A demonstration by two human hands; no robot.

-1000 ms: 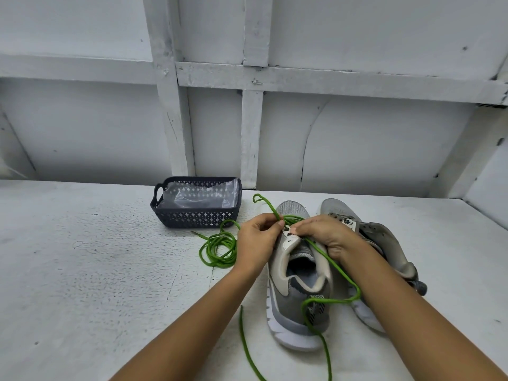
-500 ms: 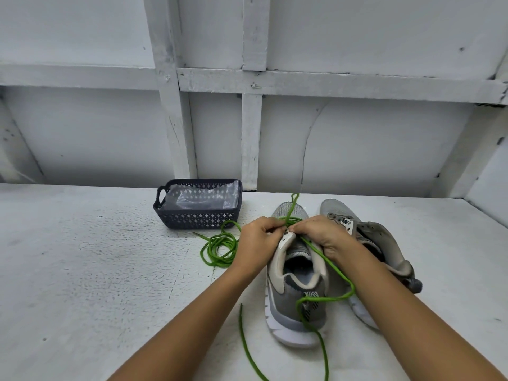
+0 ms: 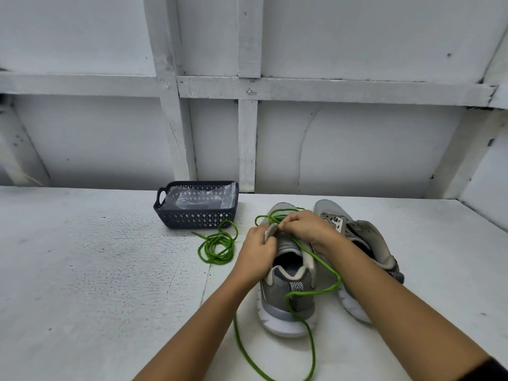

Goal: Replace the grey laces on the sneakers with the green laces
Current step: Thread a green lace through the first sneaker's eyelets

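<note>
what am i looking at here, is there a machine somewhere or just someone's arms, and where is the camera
There is no machine here, only a person's two bare arms. The single picture comes from a wide-angle camera worn on the person's head, looking forward and down at the hands.

On the white table, the left hand grips the eyelet flap of the nearer sneaker. The right hand pinches a green lace at that shoe's eyelets. The lace loops over the heel and trails toward the camera.

The other sneaker stands to the right and seems unlaced. A second green lace lies coiled left of the hands. Behind it sits a dark basket with clear plastic inside.
</note>
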